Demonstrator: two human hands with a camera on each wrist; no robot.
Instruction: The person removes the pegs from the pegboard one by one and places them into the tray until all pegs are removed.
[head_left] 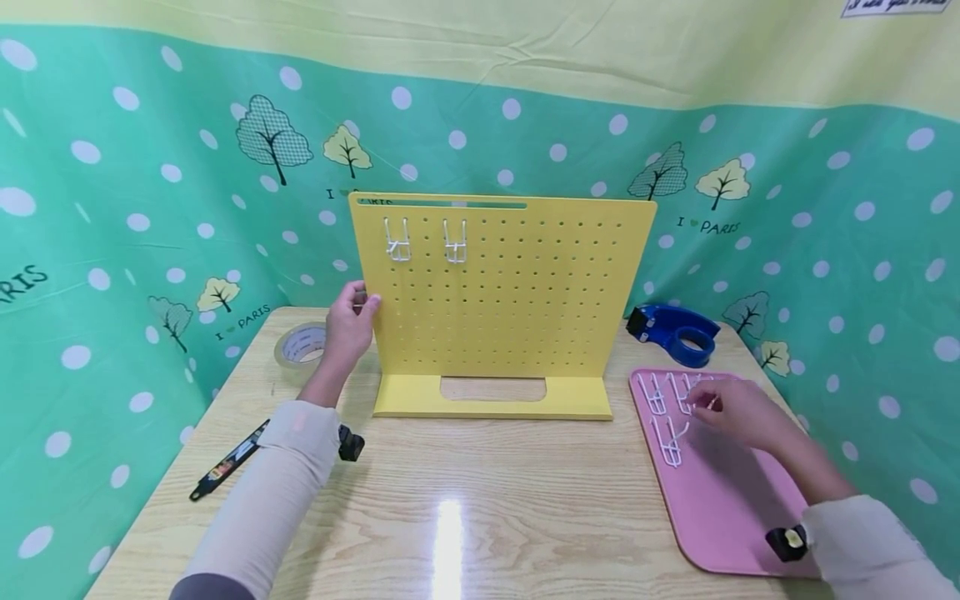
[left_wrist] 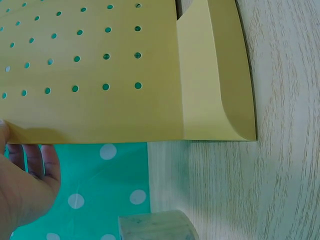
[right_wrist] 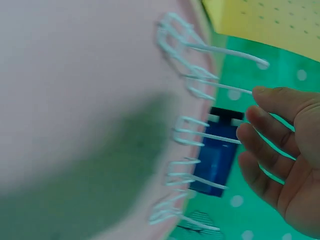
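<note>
A yellow pegboard (head_left: 495, 287) stands upright on its base in the middle of the table. My left hand (head_left: 349, 327) grips its left edge, thumb in front and fingers behind, as the left wrist view shows too. Two white wire hooks, a left one (head_left: 399, 246) and a right one (head_left: 455, 247), hang near the top of the board. At the right lies a pink tray (head_left: 720, 508) with several white wire hooks (head_left: 670, 454) along its far side. Over them is my right hand (head_left: 742, 412); in the right wrist view its thumb (right_wrist: 267, 97) meets the end of one hook's prong, fingers apart below.
A blue tape dispenser (head_left: 667, 323) sits behind the tray. Left of the board stands a roll of clear tape (head_left: 287, 350). A slim black item with a printed label (head_left: 232, 460) lies near the table's left edge. Green dotted cloth (head_left: 465, 158) hangs behind.
</note>
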